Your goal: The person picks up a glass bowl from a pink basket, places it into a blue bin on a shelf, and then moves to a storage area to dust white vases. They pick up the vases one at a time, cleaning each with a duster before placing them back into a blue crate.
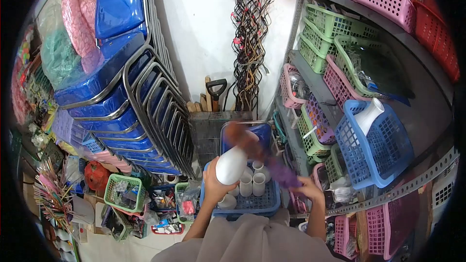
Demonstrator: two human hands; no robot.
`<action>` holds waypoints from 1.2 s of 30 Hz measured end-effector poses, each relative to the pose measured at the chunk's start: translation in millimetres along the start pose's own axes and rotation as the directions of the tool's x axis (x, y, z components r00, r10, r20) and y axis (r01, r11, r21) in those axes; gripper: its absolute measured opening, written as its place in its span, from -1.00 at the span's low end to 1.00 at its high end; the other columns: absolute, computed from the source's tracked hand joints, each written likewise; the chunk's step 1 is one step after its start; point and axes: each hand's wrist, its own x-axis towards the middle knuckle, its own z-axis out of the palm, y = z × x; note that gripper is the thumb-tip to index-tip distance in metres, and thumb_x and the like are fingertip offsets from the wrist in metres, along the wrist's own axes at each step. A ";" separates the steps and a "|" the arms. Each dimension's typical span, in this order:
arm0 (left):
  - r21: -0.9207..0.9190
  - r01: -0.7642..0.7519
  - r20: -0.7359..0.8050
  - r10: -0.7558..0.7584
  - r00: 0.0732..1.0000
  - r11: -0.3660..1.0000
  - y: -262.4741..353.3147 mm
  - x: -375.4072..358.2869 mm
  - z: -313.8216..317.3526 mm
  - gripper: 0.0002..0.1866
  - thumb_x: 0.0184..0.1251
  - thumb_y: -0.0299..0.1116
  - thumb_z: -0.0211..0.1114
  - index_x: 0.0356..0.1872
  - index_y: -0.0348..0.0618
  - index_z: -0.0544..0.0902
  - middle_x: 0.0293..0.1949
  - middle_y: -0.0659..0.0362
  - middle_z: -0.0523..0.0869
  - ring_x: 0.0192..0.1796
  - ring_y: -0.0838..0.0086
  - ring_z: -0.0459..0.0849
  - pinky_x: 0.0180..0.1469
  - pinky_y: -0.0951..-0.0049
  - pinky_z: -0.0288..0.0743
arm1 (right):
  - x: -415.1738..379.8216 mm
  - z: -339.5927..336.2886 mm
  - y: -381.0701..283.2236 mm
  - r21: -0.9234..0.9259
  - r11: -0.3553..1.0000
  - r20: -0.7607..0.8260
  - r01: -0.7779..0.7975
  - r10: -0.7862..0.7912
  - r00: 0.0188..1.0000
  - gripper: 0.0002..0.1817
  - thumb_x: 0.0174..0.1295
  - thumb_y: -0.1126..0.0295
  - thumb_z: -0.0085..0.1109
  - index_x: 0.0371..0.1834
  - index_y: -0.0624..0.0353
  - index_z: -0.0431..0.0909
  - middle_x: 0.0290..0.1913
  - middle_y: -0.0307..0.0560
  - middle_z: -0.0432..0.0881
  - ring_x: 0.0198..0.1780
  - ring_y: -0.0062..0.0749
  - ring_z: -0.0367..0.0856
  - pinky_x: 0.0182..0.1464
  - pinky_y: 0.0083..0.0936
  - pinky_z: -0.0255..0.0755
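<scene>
My left hand (212,183) is wrapped round a white vase (230,166), held tilted in front of me. In my right hand (310,190) is a duster (287,172) with a purple lower part and a brown end, smeared by motion. Its brown end overlaps the vase's upper end in this view. Below the hands, a blue basket (277,195) holds several white vases (259,184), partly hidden by the left hand and the vase.
Stacked blue chairs (109,85) with metal frames rise on the left. To the right, a metal shelf (310,70) carries plastic baskets, including a blue one (357,153) with a white vase (370,115). Small baskets (124,191) crowd the left floor. Twisted branches (248,43) lean against the wall.
</scene>
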 end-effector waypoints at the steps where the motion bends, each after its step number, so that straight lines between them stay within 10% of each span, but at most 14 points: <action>1: -0.022 0.039 0.033 -0.039 0.999 0.999 5.7 1.3 -4.8 0.01 -0.47 -0.20 0.62 0.20 -0.26 0.35 0.14 -0.07 0.47 0.18 0.06 0.41 0.22 0.16 0.24 | -1.0 -0.2 5.4 -0.120 0.992 0.165 0.041 -0.021 0.986 -0.57 -0.11 0.60 0.36 -0.07 0.32 0.58 -0.24 -0.26 0.65 -0.17 -0.64 0.51 -0.09 -0.61 0.41; 4: -0.060 -0.215 -0.178 0.202 0.963 0.975 -46.1 -11.9 23.4 -0.05 -0.47 -0.20 0.62 0.15 -0.23 0.40 0.07 -0.04 0.51 0.17 0.02 0.40 0.12 0.11 0.30 | -3.2 3.3 13.4 -0.268 0.956 0.377 0.116 -0.006 0.926 -0.58 -0.08 0.60 0.33 -0.05 0.31 0.57 -0.22 -0.26 0.65 -0.18 -0.63 0.52 -0.09 -0.65 0.41; 6: 0.123 0.037 -0.082 -0.027 0.996 0.992 5.1 -5.0 -5.3 -0.08 -0.50 -0.38 0.56 0.15 -0.21 0.42 0.08 0.01 0.52 0.02 0.07 0.45 0.11 0.20 0.35 | -2.8 14.5 17.7 -0.051 0.999 0.203 -0.003 0.013 0.979 -0.57 -0.08 0.58 0.35 -0.05 0.28 0.58 -0.23 -0.27 0.64 -0.20 -0.63 0.52 -0.12 -0.64 0.41; 15: 0.318 -0.115 -0.039 0.134 0.990 0.941 -4.3 -11.4 -16.8 -0.04 -0.59 -0.46 0.53 0.18 -0.08 0.44 0.20 0.13 0.46 0.07 0.05 0.44 0.04 0.20 0.46 | -0.7 31.4 13.5 -0.197 0.978 0.190 0.069 -0.031 0.981 -0.62 -0.05 0.58 0.30 -0.07 0.25 0.60 -0.37 -0.40 0.53 -0.38 -0.70 0.40 -0.34 -0.65 0.32; 18: 0.312 -0.136 -0.023 0.150 0.988 0.940 1.5 -11.8 -18.3 -0.03 -0.58 -0.49 0.51 0.19 -0.06 0.44 0.22 0.19 0.46 0.07 0.05 0.44 0.07 0.20 0.44 | 0.5 42.9 9.0 -0.096 0.995 -0.110 0.034 -0.045 0.993 -0.61 -0.07 0.60 0.29 -0.07 0.28 0.59 -0.33 -0.36 0.58 -0.32 -0.68 0.45 -0.27 -0.65 0.36; 24: 0.098 -0.141 -0.058 0.147 0.987 0.985 -47.9 -23.2 6.7 -0.20 -0.11 -0.29 0.46 0.26 -0.13 0.31 0.15 0.01 0.48 0.11 0.15 0.50 0.14 0.23 0.38 | -0.5 26.6 11.2 -0.181 0.966 0.339 0.185 -0.115 0.934 -0.53 -0.12 0.66 0.23 -0.01 0.33 0.56 -0.27 -0.31 0.61 -0.24 -0.67 0.49 -0.26 -0.67 0.36; 25: -0.176 0.092 -0.011 -0.095 0.995 0.980 -62.3 -29.2 15.1 -0.20 -0.04 -0.26 0.42 0.28 -0.13 0.26 0.17 0.01 0.46 0.12 0.17 0.51 0.13 0.21 0.40 | 2.3 27.5 12.5 -0.136 0.987 0.232 0.085 -0.052 0.971 -0.52 -0.12 0.67 0.22 -0.01 0.32 0.56 -0.28 -0.30 0.61 -0.26 -0.69 0.48 -0.29 -0.68 0.35; 26: -0.419 0.323 0.096 -0.312 0.945 0.848 -58.6 -27.4 12.9 -0.20 0.03 -0.24 0.39 0.31 -0.12 0.21 0.19 0.01 0.44 0.12 0.19 0.52 0.12 0.18 0.43 | 5.7 27.7 15.2 -0.081 0.997 0.125 -0.010 0.020 0.992 -0.52 -0.13 0.69 0.21 -0.01 0.32 0.56 -0.29 -0.29 0.61 -0.28 -0.70 0.48 -0.31 -0.68 0.34; 28: -0.812 0.578 0.484 -0.458 0.746 0.084 -49.1 -20.7 10.9 -0.20 0.15 0.16 0.15 0.34 -0.07 0.20 0.19 -0.09 0.44 0.14 0.16 0.51 0.01 0.11 0.56 | 17.2 28.6 29.9 -0.030 1.000 0.079 -0.008 0.010 0.997 -0.42 -0.16 0.70 0.21 0.09 0.37 0.50 -0.22 -0.23 0.63 -0.24 -0.63 0.51 -0.18 -0.63 0.42; 31: -0.570 0.545 0.678 0.022 0.735 -0.615 -49.6 -15.5 -0.6 -0.23 0.15 0.27 0.07 0.25 -0.10 0.34 0.11 -0.03 0.51 0.06 0.13 0.58 -0.01 0.16 0.59 | 24.7 31.1 45.1 -0.113 0.985 0.191 -0.132 0.152 0.970 -0.44 -0.19 0.64 0.27 0.04 0.30 0.56 -0.28 -0.26 0.63 -0.27 -0.65 0.51 -0.20 -0.61 0.43; 32: -0.431 0.492 0.605 0.162 0.779 -0.756 -54.8 -22.8 5.8 -0.27 0.18 0.23 0.07 0.22 -0.14 0.36 0.07 0.00 0.53 0.03 0.12 0.58 -0.01 0.19 0.60 | 32.0 31.5 56.9 -0.115 0.985 0.195 -0.128 0.149 0.969 -0.44 -0.19 0.64 0.27 0.04 0.30 0.56 -0.28 -0.26 0.63 -0.27 -0.65 0.51 -0.20 -0.61 0.43; 33: -0.635 0.376 0.619 -0.153 0.771 -0.675 -54.6 -32.2 19.5 -0.31 0.23 0.17 0.08 0.19 -0.20 0.38 0.04 0.01 0.55 0.02 0.12 0.58 -0.02 0.20 0.61 | 37.0 33.7 64.4 -0.096 0.995 0.268 0.027 0.000 0.963 -0.46 -0.20 0.63 0.28 0.02 0.29 0.57 -0.28 -0.26 0.63 -0.26 -0.63 0.53 -0.19 -0.60 0.43; 34: -0.299 0.319 0.560 0.105 0.822 -0.899 -60.6 -38.9 25.6 -0.39 0.27 0.10 0.07 0.18 -0.15 0.40 0.05 0.01 0.53 0.00 0.21 0.58 -0.04 0.29 0.60 | 39.0 33.8 71.6 -0.066 0.982 0.334 0.178 -0.146 0.931 -0.47 -0.20 0.62 0.29 -0.01 0.28 0.59 -0.28 -0.25 0.64 -0.25 -0.62 0.54 -0.17 -0.59 0.43; 36: -0.139 0.401 0.546 0.268 0.793 -0.906 -40.8 -35.2 17.7 -0.41 0.24 0.08 0.12 0.17 -0.10 0.42 0.08 0.02 0.50 -0.04 0.29 0.56 -0.11 0.39 0.57 | 36.8 45.6 47.7 -0.227 0.959 0.248 -0.170 0.226 0.942 -0.49 -0.19 0.64 0.27 -0.01 0.27 0.59 -0.22 -0.20 0.66 -0.19 -0.54 0.57 -0.08 -0.55 0.43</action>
